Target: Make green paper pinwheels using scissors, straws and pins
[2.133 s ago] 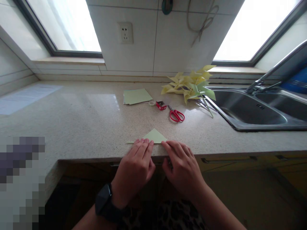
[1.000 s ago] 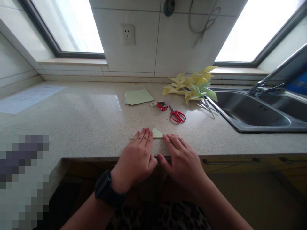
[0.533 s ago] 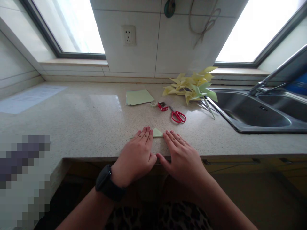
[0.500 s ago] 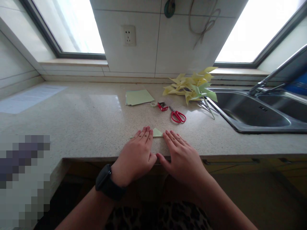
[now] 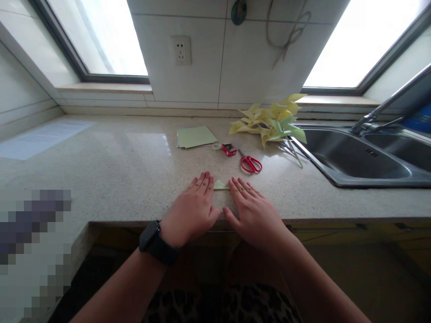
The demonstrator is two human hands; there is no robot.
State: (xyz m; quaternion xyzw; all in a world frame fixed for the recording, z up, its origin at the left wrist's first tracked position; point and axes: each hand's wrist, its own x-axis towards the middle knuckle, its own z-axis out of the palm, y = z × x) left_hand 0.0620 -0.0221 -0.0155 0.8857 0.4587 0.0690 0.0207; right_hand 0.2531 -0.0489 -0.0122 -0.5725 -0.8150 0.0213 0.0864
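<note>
A folded light-green paper triangle [image 5: 220,184] lies flat on the speckled countertop [image 5: 128,170] near its front edge. My left hand [image 5: 193,208], with a black watch on the wrist, presses flat on the paper's left part. My right hand [image 5: 251,213] lies flat over its right part. Only a small tip of the paper shows between my fingertips; the rest is hidden under both palms.
Farther back lie a stack of green paper sheets [image 5: 195,136], a tape roll [image 5: 215,146], a small red box [image 5: 229,149] and red scissors [image 5: 249,163]. Yellow and green paper pinwheels [image 5: 272,121] lie beside the steel sink [image 5: 357,154]. A white sheet [image 5: 43,138] sits far left.
Both hands have slid forward over the folded paper, so less of the green triangle shows than before. The paper stays in place on the counter.
</note>
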